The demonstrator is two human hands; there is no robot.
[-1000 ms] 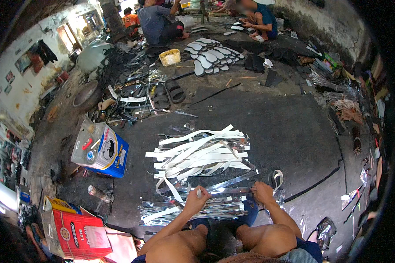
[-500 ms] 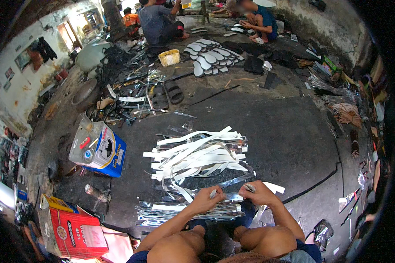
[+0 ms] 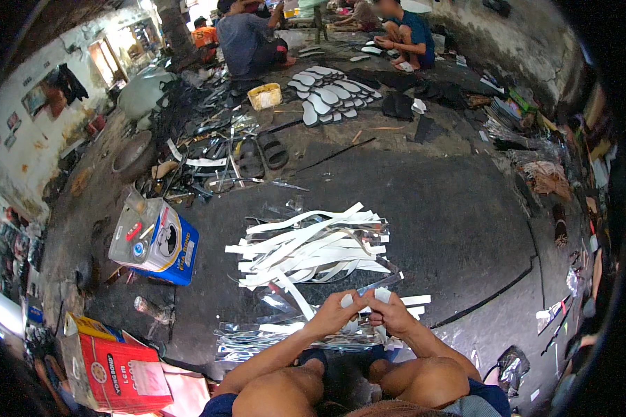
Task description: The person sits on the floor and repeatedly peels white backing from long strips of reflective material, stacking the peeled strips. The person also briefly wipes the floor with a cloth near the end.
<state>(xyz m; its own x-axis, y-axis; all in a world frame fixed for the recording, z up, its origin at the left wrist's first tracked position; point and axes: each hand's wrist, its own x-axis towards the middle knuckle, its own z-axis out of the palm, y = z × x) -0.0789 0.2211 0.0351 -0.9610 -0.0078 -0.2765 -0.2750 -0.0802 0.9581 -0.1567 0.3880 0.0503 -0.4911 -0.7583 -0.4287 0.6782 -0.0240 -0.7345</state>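
Both hands together, low over the floor sheet, just above my knees. Left hand (image 3: 334,316): fingers closed, pinching a white strip end (image 3: 346,300) by the thumb. Right hand (image 3: 394,318): likewise closed, a second white end (image 3: 382,295) poking up at the thumb. Knuckles touching or nearly so; cannot tell whether both ends belong to one strip.

Beyond my hands, a loose pile of white strips (image 3: 306,254), crossing one another on the dark sheet (image 3: 459,229). Nearer me, partly behind my left forearm, a bundle of shiny strips (image 3: 257,340). To the left, a blue-and-white can (image 3: 179,244); nearer, a red container (image 3: 111,372). Farther out, a heap of pale sole-shaped pieces (image 3: 330,97) beside a yellow tub (image 3: 264,96).
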